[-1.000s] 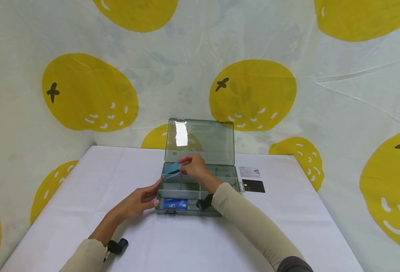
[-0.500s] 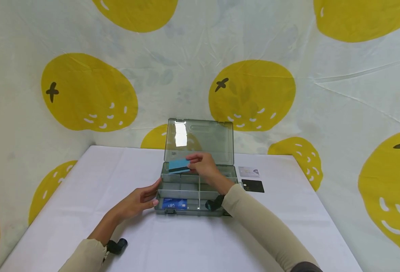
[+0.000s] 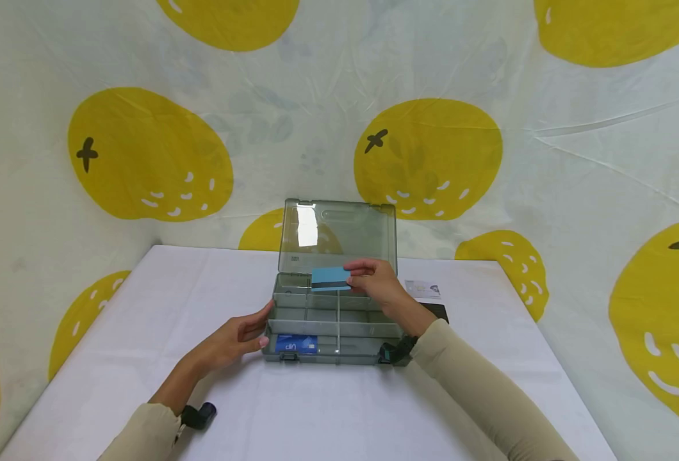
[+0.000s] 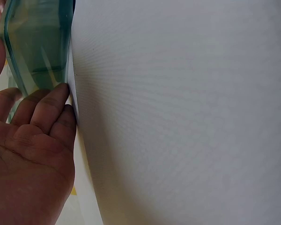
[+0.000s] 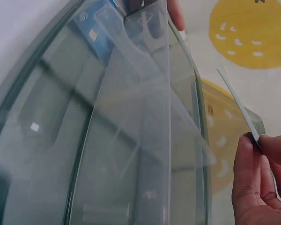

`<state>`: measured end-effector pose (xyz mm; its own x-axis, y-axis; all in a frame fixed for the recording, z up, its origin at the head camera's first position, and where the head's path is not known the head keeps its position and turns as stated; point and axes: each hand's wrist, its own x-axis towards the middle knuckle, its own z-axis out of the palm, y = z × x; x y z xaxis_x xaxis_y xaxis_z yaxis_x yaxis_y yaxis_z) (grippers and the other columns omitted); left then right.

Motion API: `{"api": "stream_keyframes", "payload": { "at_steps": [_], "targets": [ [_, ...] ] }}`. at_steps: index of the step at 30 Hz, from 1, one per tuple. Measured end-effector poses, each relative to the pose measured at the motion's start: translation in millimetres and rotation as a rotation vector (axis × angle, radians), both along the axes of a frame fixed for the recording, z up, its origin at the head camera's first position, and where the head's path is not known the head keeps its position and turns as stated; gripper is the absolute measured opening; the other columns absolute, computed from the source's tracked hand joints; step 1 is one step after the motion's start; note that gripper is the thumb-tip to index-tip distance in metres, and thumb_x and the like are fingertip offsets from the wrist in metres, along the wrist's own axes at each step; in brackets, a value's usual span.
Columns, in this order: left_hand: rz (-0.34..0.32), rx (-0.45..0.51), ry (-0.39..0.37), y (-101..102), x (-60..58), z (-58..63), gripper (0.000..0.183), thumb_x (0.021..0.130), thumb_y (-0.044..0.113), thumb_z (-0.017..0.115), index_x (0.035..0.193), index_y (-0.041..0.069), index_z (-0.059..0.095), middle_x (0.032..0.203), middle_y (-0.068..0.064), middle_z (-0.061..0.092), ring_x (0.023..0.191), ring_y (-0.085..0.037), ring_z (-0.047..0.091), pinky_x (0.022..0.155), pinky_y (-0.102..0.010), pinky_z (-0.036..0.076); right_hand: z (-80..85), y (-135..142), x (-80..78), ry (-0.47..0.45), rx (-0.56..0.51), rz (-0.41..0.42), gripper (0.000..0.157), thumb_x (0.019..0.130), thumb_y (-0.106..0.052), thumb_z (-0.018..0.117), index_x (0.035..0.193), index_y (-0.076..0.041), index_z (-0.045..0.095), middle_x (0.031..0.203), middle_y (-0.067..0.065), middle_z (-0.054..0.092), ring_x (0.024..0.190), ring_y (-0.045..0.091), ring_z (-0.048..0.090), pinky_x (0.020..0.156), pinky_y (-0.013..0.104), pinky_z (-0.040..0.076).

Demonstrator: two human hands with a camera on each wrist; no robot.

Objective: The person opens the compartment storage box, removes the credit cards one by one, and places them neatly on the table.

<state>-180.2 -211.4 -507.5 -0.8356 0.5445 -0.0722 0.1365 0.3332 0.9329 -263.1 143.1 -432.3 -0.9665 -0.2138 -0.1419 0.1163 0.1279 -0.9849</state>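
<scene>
A translucent grey compartment box [image 3: 310, 328] stands on the table with its lid [image 3: 353, 234] raised at the back. My left hand [image 3: 232, 342] holds the box's left side near the front corner; in the left wrist view, bent fingers [image 4: 49, 108] touch its wall. Above the rear compartments, my right hand [image 3: 376, 282] pinches a light-blue card [image 3: 330, 279] with a dark stripe by its right edge. The right wrist view shows that card [image 5: 239, 105] nearly edge-on between thumb and fingers. A blue VIP card [image 3: 296, 344] lies in the front left compartment.
On the table [image 3: 230, 416], right of the box, a silvery card [image 3: 423, 289] lies behind a black card [image 3: 436, 312], which my right wrist partly covers. Clear dividers [image 3: 338, 320] split the box. A patterned cloth [image 3: 293, 141] hangs behind the table.
My right hand has drawn the light-blue card up out of the rear left part of the box and moved it right. The left hand stays at the box's side.
</scene>
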Motion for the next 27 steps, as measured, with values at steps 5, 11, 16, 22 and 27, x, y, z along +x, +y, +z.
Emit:
{"api": "stream_keyframes", "payload": {
  "at_steps": [5, 11, 16, 22, 27],
  "targets": [
    [0.004, -0.010, -0.024, 0.0, -0.4, -0.2, 0.086, 0.106, 0.018, 0.068, 0.171, 0.011, 0.013, 0.179, -0.009, 0.010, 0.163, -0.038, 0.024, 0.127, -0.043, 0.027, -0.7, 28.4, 3.2, -0.004, 0.016, -0.029, 0.035, 0.099, 0.003, 0.071, 0.134, 0.002, 0.069, 0.118, 0.017, 0.071, 0.102, 0.028, 0.076, 0.103, 0.053, 0.061],
    [0.009, -0.024, -0.028, 0.0, -0.3, 1.6, 0.086, 0.106, 0.019, 0.068, 0.171, 0.012, 0.013, 0.179, -0.008, 0.009, 0.163, -0.038, 0.024, 0.128, -0.044, 0.026, -5.2, 61.8, 6.8, -0.001, 0.030, -0.061, 0.038, 0.100, 0.000, 0.071, 0.138, 0.002, 0.066, 0.117, 0.011, 0.072, 0.096, 0.015, 0.076, 0.094, 0.036, 0.066],
    [0.004, -0.006, -0.021, -0.7, -0.8, 0.3, 0.085, 0.106, 0.018, 0.067, 0.171, 0.010, 0.013, 0.179, -0.010, 0.009, 0.163, -0.040, 0.023, 0.127, -0.049, 0.025, -7.5, 88.2, 13.3, -0.034, 0.033, -0.089, 0.043, 0.100, -0.003, 0.072, 0.142, 0.001, 0.064, 0.115, 0.004, 0.072, 0.095, 0.010, 0.074, 0.093, 0.030, 0.066],
    [0.001, 0.004, -0.020, -0.8, -1.0, -0.3, 0.085, 0.106, 0.018, 0.068, 0.171, 0.010, 0.013, 0.179, -0.010, 0.009, 0.162, -0.040, 0.024, 0.127, -0.049, 0.025, -8.0, 121.7, 22.1, -0.088, 0.026, -0.142, 0.048, 0.101, -0.005, 0.072, 0.147, 0.001, 0.060, 0.109, -0.004, 0.075, 0.094, 0.010, 0.074, 0.093, 0.027, 0.065],
    [-0.003, -0.003, -0.007, -0.6, -1.7, 0.3, 0.085, 0.106, 0.017, 0.067, 0.171, 0.009, 0.013, 0.179, -0.011, 0.008, 0.162, -0.042, 0.023, 0.127, -0.049, 0.024, -11.7, 147.9, 32.5, -0.121, 0.035, -0.165, 0.052, 0.102, -0.007, 0.072, 0.150, 0.000, 0.056, 0.112, -0.006, 0.076, 0.098, 0.010, 0.073, 0.092, 0.024, 0.064]
  ]
}}
